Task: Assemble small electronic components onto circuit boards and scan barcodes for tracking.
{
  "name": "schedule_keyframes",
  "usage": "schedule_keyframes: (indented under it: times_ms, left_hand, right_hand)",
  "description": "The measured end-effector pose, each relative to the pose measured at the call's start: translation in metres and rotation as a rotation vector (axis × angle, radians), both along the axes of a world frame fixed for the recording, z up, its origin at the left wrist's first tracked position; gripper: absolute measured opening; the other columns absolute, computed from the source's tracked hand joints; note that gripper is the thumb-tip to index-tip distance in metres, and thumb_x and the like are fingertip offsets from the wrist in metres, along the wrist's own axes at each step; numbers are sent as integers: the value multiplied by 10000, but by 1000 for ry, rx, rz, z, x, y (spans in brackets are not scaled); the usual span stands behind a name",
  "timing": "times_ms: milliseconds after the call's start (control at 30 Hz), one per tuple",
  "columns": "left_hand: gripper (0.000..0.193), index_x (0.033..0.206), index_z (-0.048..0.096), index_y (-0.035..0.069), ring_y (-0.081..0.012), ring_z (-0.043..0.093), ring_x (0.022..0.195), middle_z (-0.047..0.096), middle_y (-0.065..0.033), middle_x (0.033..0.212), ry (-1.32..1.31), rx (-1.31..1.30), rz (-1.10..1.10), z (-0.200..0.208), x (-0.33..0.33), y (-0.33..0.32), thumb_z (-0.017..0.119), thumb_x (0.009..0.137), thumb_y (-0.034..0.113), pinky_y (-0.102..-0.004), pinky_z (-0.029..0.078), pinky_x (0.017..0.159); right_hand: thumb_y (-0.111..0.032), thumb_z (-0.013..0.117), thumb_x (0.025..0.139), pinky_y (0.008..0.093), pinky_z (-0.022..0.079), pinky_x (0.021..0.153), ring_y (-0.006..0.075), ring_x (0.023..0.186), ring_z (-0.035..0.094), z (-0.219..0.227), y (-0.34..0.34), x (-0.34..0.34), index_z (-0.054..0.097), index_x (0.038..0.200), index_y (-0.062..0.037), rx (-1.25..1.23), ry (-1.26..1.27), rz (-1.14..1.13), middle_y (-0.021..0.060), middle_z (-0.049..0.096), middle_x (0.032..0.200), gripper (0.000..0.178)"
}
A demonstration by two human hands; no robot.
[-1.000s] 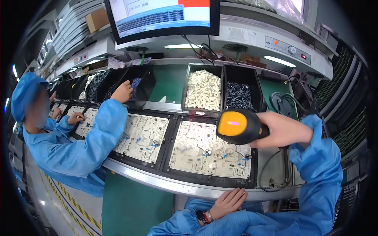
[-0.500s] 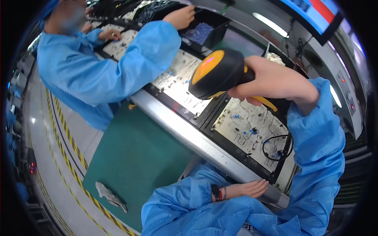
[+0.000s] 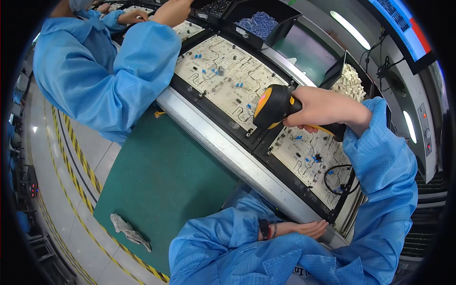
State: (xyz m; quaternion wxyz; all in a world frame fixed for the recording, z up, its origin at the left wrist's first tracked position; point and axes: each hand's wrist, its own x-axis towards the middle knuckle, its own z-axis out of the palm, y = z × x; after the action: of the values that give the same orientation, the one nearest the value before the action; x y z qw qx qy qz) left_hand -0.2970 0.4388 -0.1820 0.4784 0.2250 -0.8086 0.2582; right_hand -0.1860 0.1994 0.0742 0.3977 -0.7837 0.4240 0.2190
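My right hand (image 3: 323, 108) is wrapped around the grip of a black and yellow handheld barcode scanner (image 3: 274, 107). The scanner hangs over the line, its head above the gap between two pale circuit boards. One circuit board (image 3: 228, 76), fitted with small blue and black parts, lies to the left in a black frame. Partly under my right hand is the nearer circuit board (image 3: 304, 164), with a black cable loop (image 3: 327, 183) over its right end. My left hand (image 3: 308, 229) rests with fingers stretched out at the metal rail, near that board's front corner, holding nothing.
A co-worker's blue sleeve (image 3: 142, 66) reaches over the line at left. Behind the boards stand a black bin of blue-violet parts (image 3: 259, 26) and a container of cream pieces (image 3: 349, 83). A metal rail (image 3: 204, 128) borders the green surface (image 3: 161, 180), where a grey glove (image 3: 129, 232) lies.
My right hand and the scanner have moved down and slightly right in view, appearing smaller. The co-worker's raised arm has shifted left, uncovering more of the left board. My left hand stays at the rail.
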Motion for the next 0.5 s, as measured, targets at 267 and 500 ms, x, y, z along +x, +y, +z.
schedule_keyframes:
  times_ms: [267, 500]
  left_hand:
    - [265, 1148, 501, 17, -264, 467, 1189, 472, -182, 1265, 234, 449, -192, 56, 43, -17, 443, 898, 81, -370, 384, 1015]
    - [704, 1367, 102, -83, -371, 291, 1302, 236, -338, 1367, 910, 1338, -554, 116, 89, -74, 516, 847, 149, -387, 285, 1063]
  right_hand:
    - [-226, 660, 798, 207, 461, 455, 79, 504, 542, 30, -14, 41, 563, 962, 19, -153, -593, -127, 55, 570, 718, 311]
    - [-185, 593, 844, 261, 444, 502, 135, 571, 545, 35, -33, 100, 593, 833, 16, -32, -1128, 116, 69, 579, 706, 201]
